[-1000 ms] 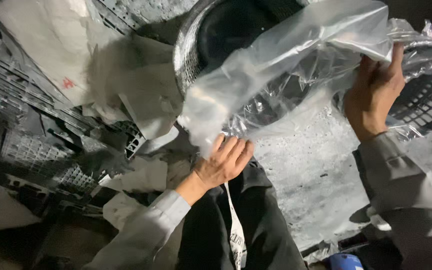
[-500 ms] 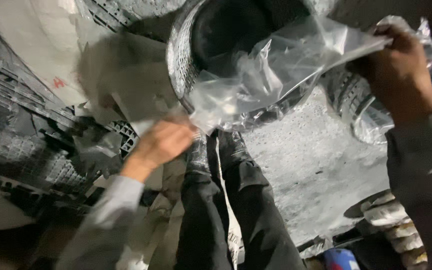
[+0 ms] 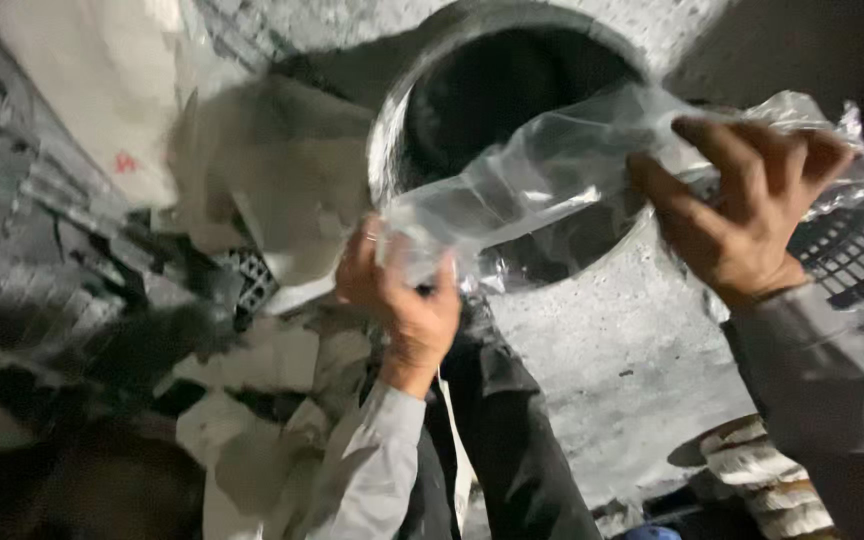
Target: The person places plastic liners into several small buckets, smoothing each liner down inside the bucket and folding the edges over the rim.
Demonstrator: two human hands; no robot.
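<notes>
Clear plastic bag (image 3: 552, 180) blurs the dark round opening (image 3: 512, 110).

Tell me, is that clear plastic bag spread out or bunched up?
Spread out: the clear plastic bag is stretched between the left hand and right hand, crinkled at both ends.

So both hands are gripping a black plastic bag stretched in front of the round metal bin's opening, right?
Not quite: the head view shows a clear, see-through plastic bag, not a black one. The rest holds: the left hand and right hand both grip it, stretched in front of the round metal bin.
</notes>
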